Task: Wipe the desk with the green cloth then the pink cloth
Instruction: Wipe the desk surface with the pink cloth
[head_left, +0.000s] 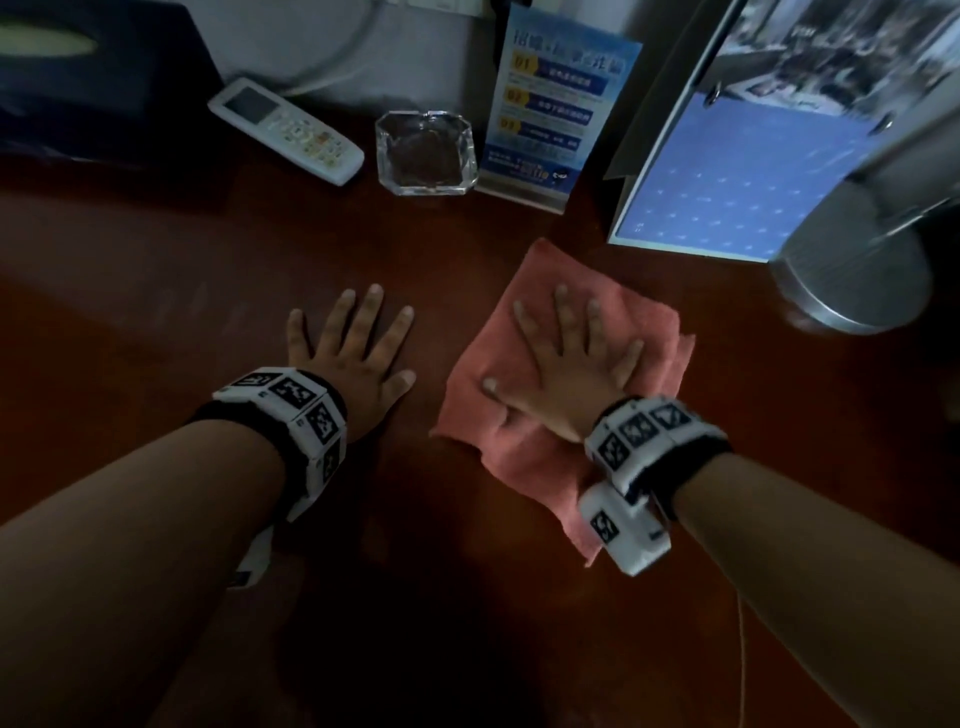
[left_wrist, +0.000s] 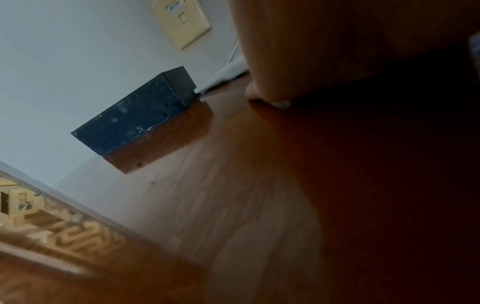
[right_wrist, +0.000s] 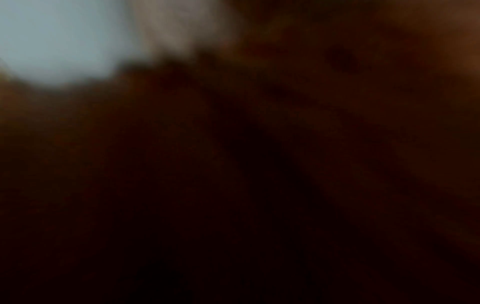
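Observation:
A pink cloth (head_left: 644, 332) lies spread on the dark reddish wooden desk (head_left: 208, 270), right of centre in the head view. My right hand (head_left: 566, 358) presses flat on it, fingers straight and spread. My left hand (head_left: 353, 348) lies flat on the bare desk just left of the cloth, fingers spread, holding nothing. In the left wrist view a fingertip (left_wrist: 262, 92) touches the glossy desk (left_wrist: 233, 195). The right wrist view is dark and blurred. No green cloth is in any view.
Along the back stand a white remote (head_left: 285, 130), a glass ashtray (head_left: 426, 153), a blue printed sign (head_left: 556, 104) and a dark blue box (head_left: 93, 78) (left_wrist: 135, 115). A monitor (head_left: 753, 171) and its round metal base (head_left: 852, 270) are at the right.

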